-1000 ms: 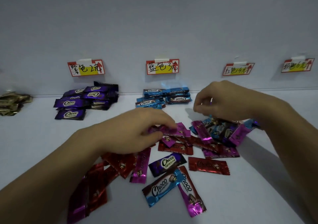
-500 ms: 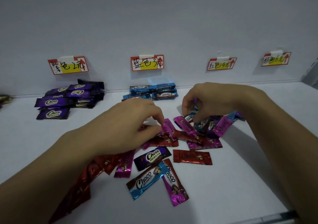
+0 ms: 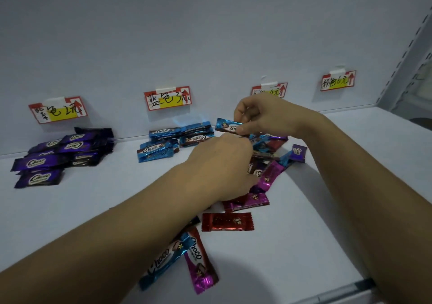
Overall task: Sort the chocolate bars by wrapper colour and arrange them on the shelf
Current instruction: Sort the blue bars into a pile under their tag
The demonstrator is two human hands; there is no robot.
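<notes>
Our right hand (image 3: 264, 116) has come up out of the mixed pile (image 3: 264, 175), where its fingers were digging half a second ago. It now hangs just right of the blue stack (image 3: 173, 140), with thumb and fingers pinching a blue bar (image 3: 228, 126) by one end. The bar is in the air, roughly level, and its free end points at the blue stack. We judge it is held this way so it can slide straight onto its own colour.

Our left hand (image 3: 222, 163) has shifted toward the far side of the pile and now sits right of the blue stack and nearer to us. Its fingers curl downward behind the back of the hand, so we cannot tell whether they grip anything. It probably steadies or searches the loose bars.

The blue stack sits against the back wall under the blue label (image 3: 167, 98), which is why the colours gather there. Well left of it lies the purple stack (image 3: 63, 156). In front of it and to the right, a red bar (image 3: 226, 221) lies unsorted on the shelf (image 3: 93, 210). We judge the sorting is partly done.
</notes>
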